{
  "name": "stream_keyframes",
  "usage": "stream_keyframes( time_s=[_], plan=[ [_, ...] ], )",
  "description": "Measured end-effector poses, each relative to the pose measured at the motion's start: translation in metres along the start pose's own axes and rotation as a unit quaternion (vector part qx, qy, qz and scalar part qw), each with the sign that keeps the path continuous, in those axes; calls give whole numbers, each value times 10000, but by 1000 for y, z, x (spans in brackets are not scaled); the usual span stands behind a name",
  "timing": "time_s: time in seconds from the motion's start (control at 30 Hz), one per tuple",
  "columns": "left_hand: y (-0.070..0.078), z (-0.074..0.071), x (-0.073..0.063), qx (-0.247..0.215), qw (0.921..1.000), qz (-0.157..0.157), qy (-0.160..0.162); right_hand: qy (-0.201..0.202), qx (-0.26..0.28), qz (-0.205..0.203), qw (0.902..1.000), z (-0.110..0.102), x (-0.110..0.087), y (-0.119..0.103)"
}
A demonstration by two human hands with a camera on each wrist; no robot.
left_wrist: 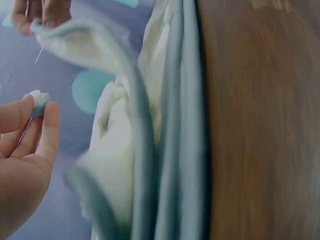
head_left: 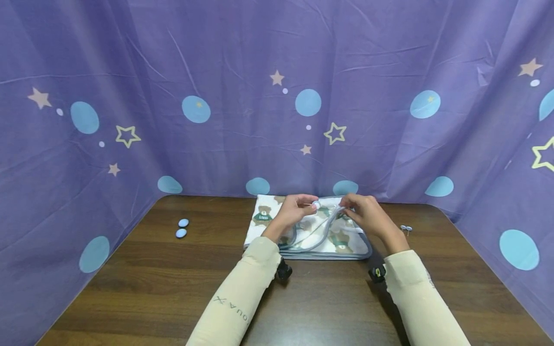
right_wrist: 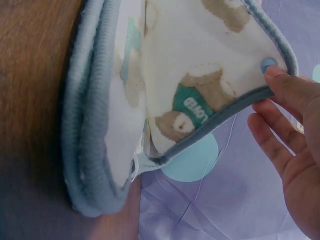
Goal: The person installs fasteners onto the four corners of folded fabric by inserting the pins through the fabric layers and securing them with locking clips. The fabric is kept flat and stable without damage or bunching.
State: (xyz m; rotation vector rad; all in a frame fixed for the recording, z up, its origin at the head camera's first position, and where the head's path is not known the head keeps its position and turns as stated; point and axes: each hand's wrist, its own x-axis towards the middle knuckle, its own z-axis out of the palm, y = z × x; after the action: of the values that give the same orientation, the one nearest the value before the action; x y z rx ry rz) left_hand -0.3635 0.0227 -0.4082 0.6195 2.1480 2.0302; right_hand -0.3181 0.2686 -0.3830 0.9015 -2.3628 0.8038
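My left hand (head_left: 291, 212) pinches a small round cap (left_wrist: 40, 103), pale blue on one face and white on the other, between thumb and fingers. It is held above the folded bear-print blanket (head_left: 256, 229), which has grey-blue edging. With my right hand (head_left: 368, 216) I grip a lifted corner of that blanket. My thumb presses a blue round pin head (right_wrist: 268, 64) on the corner. From the same corner a thin pin shaft (left_wrist: 38, 56) sticks out, pointing toward the cap in the left wrist view.
Two pale blue caps (head_left: 182, 228) lie at the left of the brown wooden table (head_left: 173, 278). Near its right side are two blue-headed pins (head_left: 406, 228). A purple curtain (head_left: 242, 96) with stars and dots hangs behind and around the table.
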Motion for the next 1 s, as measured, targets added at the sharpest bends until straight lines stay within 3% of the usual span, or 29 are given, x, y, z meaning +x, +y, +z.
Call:
stream_keyframes(
  time_s=[0.2,0.47,1.0],
  plan=[
    [0,24,6,20,9989,224,423,-20,23,-114,9999,2,1,1],
    [0,44,10,-369,9951,353,841,-5,73,-232,9997,3,2,2],
    [-4,45,7,-579,9912,809,875,-188,118,10,9998,0,1,0]
  ],
)
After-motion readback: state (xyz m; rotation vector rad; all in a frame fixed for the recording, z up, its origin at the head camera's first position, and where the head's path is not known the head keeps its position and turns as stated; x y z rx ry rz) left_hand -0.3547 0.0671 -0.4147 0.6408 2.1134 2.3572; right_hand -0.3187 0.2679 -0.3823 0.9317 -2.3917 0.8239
